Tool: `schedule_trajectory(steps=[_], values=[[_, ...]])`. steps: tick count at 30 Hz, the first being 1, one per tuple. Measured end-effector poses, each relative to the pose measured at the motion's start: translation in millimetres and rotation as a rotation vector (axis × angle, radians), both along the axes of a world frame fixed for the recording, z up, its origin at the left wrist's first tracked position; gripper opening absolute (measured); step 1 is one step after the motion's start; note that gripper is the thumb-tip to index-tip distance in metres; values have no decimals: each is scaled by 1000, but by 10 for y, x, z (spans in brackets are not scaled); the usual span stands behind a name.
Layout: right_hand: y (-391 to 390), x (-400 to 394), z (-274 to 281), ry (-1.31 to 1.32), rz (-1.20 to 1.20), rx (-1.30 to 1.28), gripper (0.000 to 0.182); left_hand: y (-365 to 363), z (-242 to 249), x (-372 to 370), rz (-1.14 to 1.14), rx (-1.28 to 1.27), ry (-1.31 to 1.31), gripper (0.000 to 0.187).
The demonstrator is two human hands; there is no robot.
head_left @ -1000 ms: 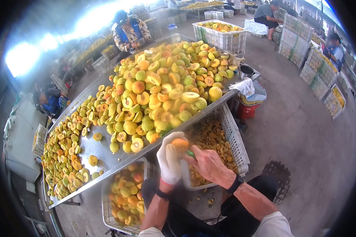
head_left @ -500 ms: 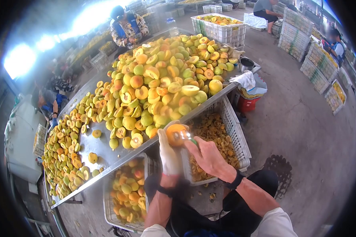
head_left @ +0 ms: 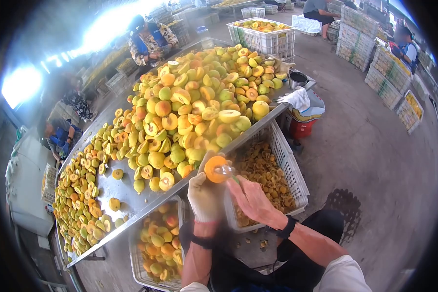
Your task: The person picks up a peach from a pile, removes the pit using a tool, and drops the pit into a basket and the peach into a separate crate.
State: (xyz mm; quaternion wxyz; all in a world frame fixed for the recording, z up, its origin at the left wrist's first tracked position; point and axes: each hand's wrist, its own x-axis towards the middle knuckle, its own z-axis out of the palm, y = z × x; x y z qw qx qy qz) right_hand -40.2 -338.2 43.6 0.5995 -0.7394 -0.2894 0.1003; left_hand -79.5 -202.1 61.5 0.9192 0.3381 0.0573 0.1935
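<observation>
My left hand (head_left: 203, 197), in a pale glove, is closed around a yellow-orange peach half (head_left: 213, 169). Its cut side faces my right hand (head_left: 252, 198), which is bare and grips a pitting spoon (head_left: 225, 170) with a green handle and a shiny metal end. That metal end is at the cut face of the peach; blur hides how deep it sits. Both hands are just off the front edge of a metal table (head_left: 126, 187) heaped with peach halves (head_left: 185, 107). Beneath them, a white crate (head_left: 291, 163) contains brownish peach scraps (head_left: 263, 170).
Another crate (head_left: 133, 248) of peach halves stands under the table at left. A white cloth (head_left: 297, 99) and a dark metal cup (head_left: 298, 79) lie at the table's right corner, above a red bucket (head_left: 301, 127). Other people sit working behind and to the left.
My left hand has turned, so the peach half now shows its orange cut face more. The spoon's metal end remains at the fruit. The whole view has shifted slightly.
</observation>
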Motion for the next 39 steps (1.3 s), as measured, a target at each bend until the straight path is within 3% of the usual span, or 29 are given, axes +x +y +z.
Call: schedule_trajectory(steps=[1, 5, 7, 13, 17, 20, 23, 25, 32, 34, 39], values=[[3, 0, -33, -125, -14, -4, 29, 11, 0, -10, 11, 43, 14, 62], [-32, -1, 47, 14, 13, -200, 21, 2, 31, -24, 10, 20, -46, 56], [-23, -33, -13, -260, -33, -250, 16, -41, 29, 3, 62, 10, -3, 52], [-13, -49, 72, -126, 64, -321, 15, -161, 17, 39, 149, 26, 75, 46], [48, -86, -44, -79, 22, -205, 17, -186, -52, 67, 152, 62, 62, 48], [54, -113, -35, -205, 13, -155, 17, -197, -68, 95, 117, 83, 19, 51], [94, -108, -111, -21, 2, -128, 18, -251, -97, 104, 145, 278, 60, 54], [91, -109, -131, 129, -13, -134, 43, -316, -80, 93, 183, 298, 84, 56], [59, -126, -180, 143, -39, -35, 53, -448, -43, 143, 336, 461, 158, 64], [73, -111, -167, 75, -31, -122, 23, -448, -83, 164, 353, 471, 122, 64], [77, -117, -40, 150, -14, -62, 26, -444, -96, 193, 432, 548, 87, 65]])
